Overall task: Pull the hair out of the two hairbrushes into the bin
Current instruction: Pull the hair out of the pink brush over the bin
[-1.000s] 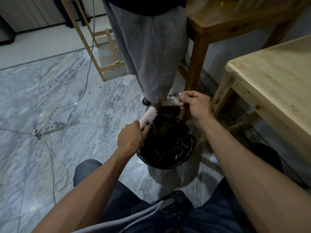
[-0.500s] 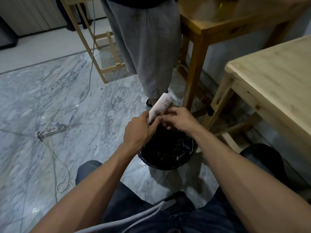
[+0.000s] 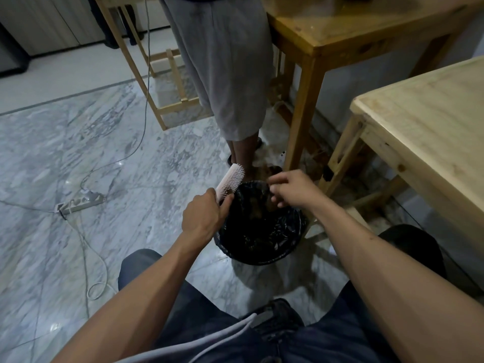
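Head view: your left hand (image 3: 201,218) grips the brush (image 3: 230,182) by its handle, the bristled head tilted up and away just beside the bin's left rim. I judge you keep it there so anything you pull free drops straight in. The bin (image 3: 288,254), lined in black plastic, stands on the marble floor (image 3: 65,153) between your knees and the leg of the near table (image 3: 429,132). Your right hand (image 3: 293,189) hovers over the bin's far rim with fingers loosely curled; a dark clump hangs beneath them, but I cannot tell whether you are pinching it or have let go. A second brush is not in view.

Half a second ago that right hand was at the bristles, picking; now it has moved off to the right, clear of the brush and above the bin, and the brush itself has dropped lower. Another person's legs (image 3: 227,74) stand just beyond the bin.
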`<state>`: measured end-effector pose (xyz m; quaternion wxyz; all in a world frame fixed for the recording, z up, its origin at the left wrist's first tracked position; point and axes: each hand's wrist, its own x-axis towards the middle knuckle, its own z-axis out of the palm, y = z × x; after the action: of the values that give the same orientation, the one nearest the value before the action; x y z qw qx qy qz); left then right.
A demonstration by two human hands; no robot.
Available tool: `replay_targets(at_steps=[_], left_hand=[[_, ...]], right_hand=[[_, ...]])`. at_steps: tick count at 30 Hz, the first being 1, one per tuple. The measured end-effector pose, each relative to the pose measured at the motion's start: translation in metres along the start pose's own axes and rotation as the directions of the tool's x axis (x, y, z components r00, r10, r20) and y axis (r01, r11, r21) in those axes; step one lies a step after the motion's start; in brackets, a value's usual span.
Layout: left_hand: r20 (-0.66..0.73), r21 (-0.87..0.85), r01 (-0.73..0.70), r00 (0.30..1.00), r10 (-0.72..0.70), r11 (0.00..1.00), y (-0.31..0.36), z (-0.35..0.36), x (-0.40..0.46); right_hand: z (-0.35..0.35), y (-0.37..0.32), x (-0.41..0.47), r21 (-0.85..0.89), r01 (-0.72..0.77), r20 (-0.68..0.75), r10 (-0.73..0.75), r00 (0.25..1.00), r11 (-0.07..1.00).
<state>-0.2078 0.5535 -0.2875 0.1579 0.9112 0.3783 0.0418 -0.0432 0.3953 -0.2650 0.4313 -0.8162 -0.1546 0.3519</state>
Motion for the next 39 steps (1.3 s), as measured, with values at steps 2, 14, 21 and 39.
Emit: replay_targets(at_steps=[2,14,21,39], left_hand=[[-0.006,-0.017,-0.026,1.000,0.026,1.000,0.009,-0.003,0.001],[-0.034,-0.093,-0.090,0.996,0.087,0.992,0.037,-0.013,0.003],[-0.019,-0.107,-0.107,0.994,0.106,0.988,0.035,-0.007,0.004],[-0.009,-0.195,-0.164,0.986,0.165,0.967,0.041,-0.014,0.004]], right_hand=[[0.007,0.002,0.001,-0.132,-0.043,0.067,0.052,0.996,0.990],[0.012,-0.027,-0.010,0.031,0.211,-0.076,-0.208,0.975,0.977],[0.013,-0.032,-0.007,-0.091,0.249,-0.120,-0.259,0.958,0.964],[0.006,-0.020,-0.001,-0.086,0.167,0.005,-0.167,0.986,0.982]])
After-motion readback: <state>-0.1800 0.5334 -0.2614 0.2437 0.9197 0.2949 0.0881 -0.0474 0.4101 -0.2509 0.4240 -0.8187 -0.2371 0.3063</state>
